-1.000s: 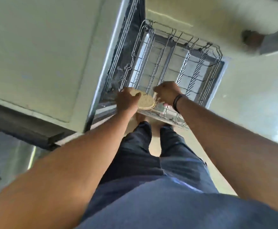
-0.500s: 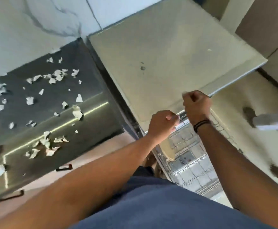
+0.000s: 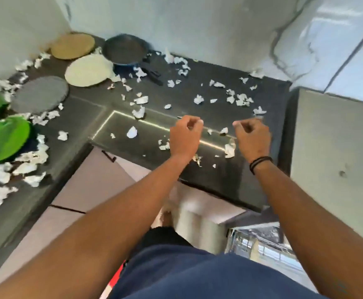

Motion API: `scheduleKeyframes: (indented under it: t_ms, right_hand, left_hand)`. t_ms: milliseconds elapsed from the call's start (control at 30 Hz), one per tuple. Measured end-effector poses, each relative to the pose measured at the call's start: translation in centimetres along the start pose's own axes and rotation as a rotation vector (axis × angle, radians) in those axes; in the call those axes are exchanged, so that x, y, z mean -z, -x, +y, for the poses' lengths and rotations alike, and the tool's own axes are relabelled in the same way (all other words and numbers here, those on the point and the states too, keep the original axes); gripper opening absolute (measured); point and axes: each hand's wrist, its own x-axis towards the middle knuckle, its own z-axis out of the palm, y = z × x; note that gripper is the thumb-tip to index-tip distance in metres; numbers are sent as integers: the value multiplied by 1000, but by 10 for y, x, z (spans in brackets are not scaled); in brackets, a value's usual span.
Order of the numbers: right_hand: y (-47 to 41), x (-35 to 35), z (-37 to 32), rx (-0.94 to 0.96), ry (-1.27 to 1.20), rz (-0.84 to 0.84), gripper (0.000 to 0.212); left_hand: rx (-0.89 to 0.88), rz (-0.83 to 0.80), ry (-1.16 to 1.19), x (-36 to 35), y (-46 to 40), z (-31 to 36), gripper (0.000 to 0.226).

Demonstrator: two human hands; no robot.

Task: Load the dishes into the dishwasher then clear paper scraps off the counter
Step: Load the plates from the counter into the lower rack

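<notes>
1. Both of my hands hang over the near edge of the dark worktop (image 3: 198, 91) with nothing in them. The left hand (image 3: 183, 137) and the right hand (image 3: 253, 138) each have loosely curled fingers, so neither grip is clamped on anything.

2. Just beyond and beneath the knuckles lie paper scraps (image 3: 138, 112), scattered across the whole surface. I judge them a job for later, since dishes are still out.

3. The dishes sit well to my left, along the corner: a dark pan (image 3: 124, 48) at the back wall, a tan plate (image 3: 72, 45) in the corner, a cream plate (image 3: 88, 70) touching the pan's near side, a grey plate (image 3: 40, 93), then a green plate (image 3: 3, 139) nearest me. Another green item shows at the far left edge, partly cut off.

4. The next step, as I read it, is fetching another dish. I would take the cream plate or the grey one first.

5. To do it well, slide the fingers under the rim, thumb on top, and lift flat so any scraps lying on it do not spill onto the floor.

6. The dishwasher rack (image 3: 262, 244) shows low on my right. Carry the plate across and stand it on edge between the tines.

7. Watch the pan's handle, which points toward the scraps.
</notes>
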Motion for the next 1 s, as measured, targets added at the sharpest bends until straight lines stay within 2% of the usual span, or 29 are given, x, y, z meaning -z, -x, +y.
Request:
scheduleKeyframes:
  t_ms: [200, 333, 633, 767, 1000]
  right_hand:
    - [-34, -133, -67, 73, -16, -189, 13]
    - [-46, -226, -115, 127, 1, -312, 14]
    - [-34, -372, -188, 271, -8, -548, 11]
    - [-34, -412, -199, 326, 60, -637, 15]
    - [-77, -453, -215, 577, 386, -695, 38]
  left_hand:
    - [178, 247, 49, 103, -83, -70, 14]
    - [266, 375, 44, 175, -132, -108, 6]
    - [413, 622, 36, 273, -189, -176, 15]
    - [423, 627, 32, 296, -206, -192, 20]
    - [464, 418, 88, 299, -246, -199, 37]
